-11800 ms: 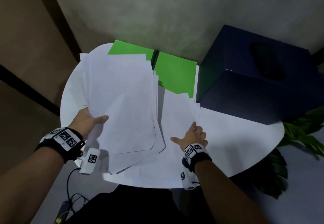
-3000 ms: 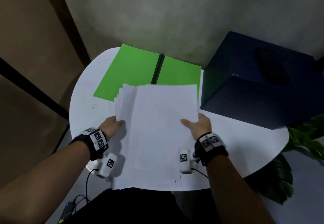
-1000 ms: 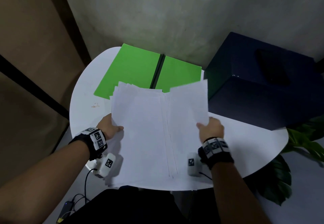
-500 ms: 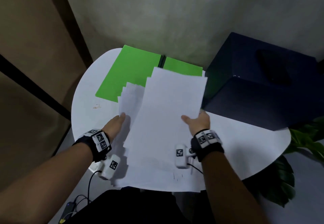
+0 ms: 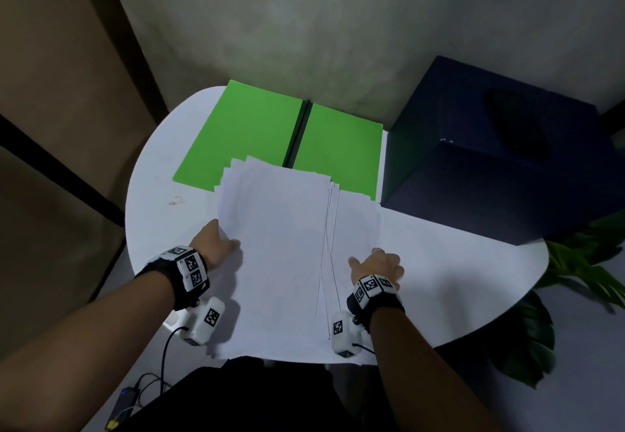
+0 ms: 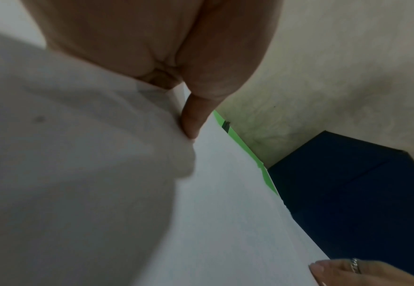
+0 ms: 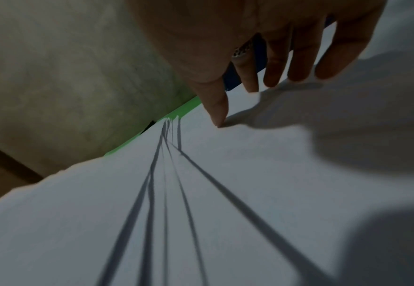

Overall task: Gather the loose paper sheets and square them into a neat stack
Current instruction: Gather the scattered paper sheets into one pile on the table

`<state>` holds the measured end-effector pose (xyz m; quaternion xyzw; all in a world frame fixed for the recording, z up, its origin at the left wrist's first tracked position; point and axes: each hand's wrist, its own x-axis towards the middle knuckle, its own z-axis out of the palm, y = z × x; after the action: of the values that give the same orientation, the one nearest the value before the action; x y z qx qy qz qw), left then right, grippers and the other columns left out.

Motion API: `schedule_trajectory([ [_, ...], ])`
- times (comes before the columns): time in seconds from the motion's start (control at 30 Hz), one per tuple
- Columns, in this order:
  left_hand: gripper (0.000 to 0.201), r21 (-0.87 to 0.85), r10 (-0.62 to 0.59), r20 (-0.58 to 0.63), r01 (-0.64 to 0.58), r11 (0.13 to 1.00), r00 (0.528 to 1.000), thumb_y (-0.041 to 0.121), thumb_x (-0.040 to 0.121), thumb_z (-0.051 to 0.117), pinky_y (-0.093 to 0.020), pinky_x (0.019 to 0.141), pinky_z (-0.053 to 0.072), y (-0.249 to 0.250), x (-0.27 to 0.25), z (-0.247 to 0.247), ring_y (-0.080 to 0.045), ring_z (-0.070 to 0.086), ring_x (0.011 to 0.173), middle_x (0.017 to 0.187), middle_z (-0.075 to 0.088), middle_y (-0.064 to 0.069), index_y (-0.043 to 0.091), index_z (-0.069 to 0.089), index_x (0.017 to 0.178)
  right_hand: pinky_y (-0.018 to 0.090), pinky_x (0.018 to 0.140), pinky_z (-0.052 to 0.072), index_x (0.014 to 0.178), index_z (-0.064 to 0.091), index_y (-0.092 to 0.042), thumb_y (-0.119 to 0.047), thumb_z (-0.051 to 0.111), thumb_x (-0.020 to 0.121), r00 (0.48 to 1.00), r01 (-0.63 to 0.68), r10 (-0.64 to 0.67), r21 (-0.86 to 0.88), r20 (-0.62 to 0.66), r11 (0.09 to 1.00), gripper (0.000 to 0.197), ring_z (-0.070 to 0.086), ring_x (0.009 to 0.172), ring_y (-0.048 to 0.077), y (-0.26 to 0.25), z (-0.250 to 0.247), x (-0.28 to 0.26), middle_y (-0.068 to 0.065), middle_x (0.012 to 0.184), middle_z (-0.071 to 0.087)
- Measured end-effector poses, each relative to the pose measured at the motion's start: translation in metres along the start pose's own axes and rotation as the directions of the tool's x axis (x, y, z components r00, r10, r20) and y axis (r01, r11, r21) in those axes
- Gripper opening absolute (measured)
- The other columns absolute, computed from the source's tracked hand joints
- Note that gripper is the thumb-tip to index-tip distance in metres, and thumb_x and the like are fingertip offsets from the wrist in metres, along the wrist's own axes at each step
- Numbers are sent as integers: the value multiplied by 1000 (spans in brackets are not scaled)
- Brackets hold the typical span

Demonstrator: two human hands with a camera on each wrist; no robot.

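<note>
paper sheets (image 5: 280,245) lie at table (image 5: 456,262) centre, long axis 6-to-12, far edges fanned over green folder (image 5: 243,134). my left hand (image 5: 213,245) pinches their 9 o'clock edge; right hand (image 5: 377,266), fingers spread, presses 3 o'clock sheet.

Spread fingers (image 7: 278,63) on paper sheets (image 7: 201,212)

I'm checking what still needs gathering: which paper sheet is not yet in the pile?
The sheet under the right hand, lying on the table right of the fanned pile that the left hand grips; the others overlap.
</note>
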<state>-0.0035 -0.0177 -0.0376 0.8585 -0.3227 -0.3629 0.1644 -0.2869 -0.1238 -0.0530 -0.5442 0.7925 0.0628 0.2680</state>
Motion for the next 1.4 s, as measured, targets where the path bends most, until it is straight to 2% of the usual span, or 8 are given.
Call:
schedule_trajectory([
  [0.23, 40, 19, -6, 0, 6, 1000, 1000, 26, 89, 64, -32, 82, 34, -2, 1, 0, -34, 53, 113, 124, 56, -17, 3, 48, 118, 44, 102, 44, 126, 46, -7, -50, 71, 75, 997, -35, 32, 49, 72, 998, 72, 47, 121, 34, -14, -1, -7, 14, 132, 44],
  [0.37, 40, 9, -1, 15, 1, 1000, 1000, 26, 88, 66, -33, 84, 36, -3, 2, 1, -34, 53, 112, 122, 57, -16, 4, 49, 117, 40, 101, 45, 130, 45, -10, -37, 67, 85, 991, -39, 23, 116, 132, 992, 58, 48, 122, 35, -12, -6, -6, 15, 134, 47],
  [0.47, 40, -6, 3, 17, -3, 1000, 1000, 26, 88, 66, -33, 84, 36, -3, 1, 0, -34, 53, 112, 121, 58, -15, 5, 49, 117, 37, 93, 48, 131, 46, -4, -23, 74, 81, 998, -46, 35, 296, 43, 954, 60, 58, 117, 33, -10, -11, -10, 15, 131, 56],
  [0.7, 39, 7, -9, 25, 8, 1000, 1000, 27, 88, 65, -32, 82, 34, -5, 2, 1, -33, 53, 110, 116, 57, -13, 4, 48, 116, 39, 93, 53, 113, 63, -4, -21, 75, 79, 998, 48, -30, 337, -58, 940, 40, 63, 106, 32, -9, -7, -22, 15, 124, 61],
  [0.83, 39, 26, -7, 21, 6, 1000, 1000, 27, 89, 66, -32, 82, 34, -4, 3, 0, -34, 53, 110, 119, 57, -16, 4, 48, 115, 33, 106, 39, 147, 32, -7, -21, 72, 86, 993, -31, -14, 384, 114, 923, 75, 47, 133, 29, -15, -10, -23, 11, 147, 45],
  [0.93, 42, 36, -1, 25, 1, 999, 1000, 29, 89, 65, -33, 82, 35, -4, 4, -1, -34, 53, 110, 121, 56, -16, 4, 48, 117, 34, 105, 39, 151, 21, -11, -25, 73, 84, 982, -110, 46, 361, 181, 926, 85, 46, 133, 29, -13, -9, -17, 10, 149, 42],
  [1.13, 38, 7, -2, 16, 2, 1000, 1000, 27, 88, 65, -33, 81, 35, -5, 4, -1, -26, 47, 94, 117, 57, -15, 5, 48, 115, 43, 106, 42, 134, 42, -7, -38, 73, 77, 998, -25, 19, 123, 52, 992, 71, 48, 127, 31, -23, -1, -23, 13, 138, 44],
  [1.4, 39, 12, 3, 22, -3, 1000, 1000, 27, 89, 65, -32, 83, 35, -3, 4, 0, -31, 51, 105, 120, 56, -15, 5, 48, 118, 41, 103, 43, 133, 45, -9, -27, 69, 81, 999, -36, 38, 197, -9, 980, 61, 49, 125, 33, -25, -4, -18, 10, 134, 53],
])
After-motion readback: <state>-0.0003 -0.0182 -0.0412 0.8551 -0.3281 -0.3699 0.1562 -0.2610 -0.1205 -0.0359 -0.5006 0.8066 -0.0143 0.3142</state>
